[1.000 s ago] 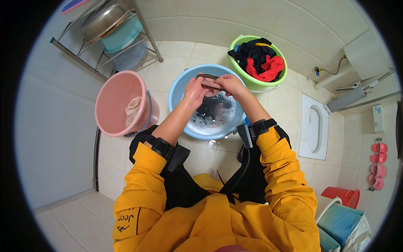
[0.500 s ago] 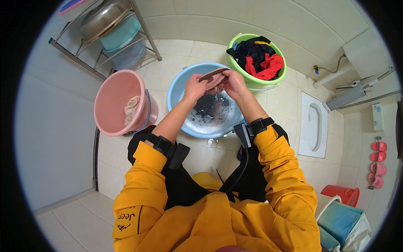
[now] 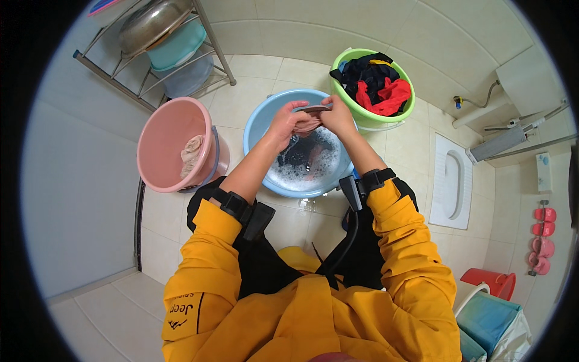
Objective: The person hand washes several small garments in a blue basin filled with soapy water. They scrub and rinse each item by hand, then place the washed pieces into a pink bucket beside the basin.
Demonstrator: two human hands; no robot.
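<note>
My left hand [image 3: 283,125] and my right hand [image 3: 339,117] hold a pink wet cloth piece with a dark edge band [image 3: 309,125] between them. Fingers of both hands are closed on its two ends, and its exact kind cannot be made out. It hangs over the far part of a light blue basin [image 3: 256,123]. Soapy water with white foam [image 3: 295,183] fills the basin's lower part. Dark cloth [image 3: 295,154] lies soaking there, with something pinkish beside it, partly hidden by suds.
A pink bucket [image 3: 158,136] with a pale cloth [image 3: 192,155] stands left. Behind right is a green bucket [image 3: 410,108] of dark and red clothes [image 3: 386,96]. A metal rack [image 3: 108,77] holds basins, far left. A squat toilet [image 3: 451,181] lies right; a red bucket [image 3: 497,280] is lower right.
Both hands have shifted the pink cloth piece; its dark band, slanted before, now runs nearly level. The right hand's fingers have moved up to its edge. The view has shifted slightly.
</note>
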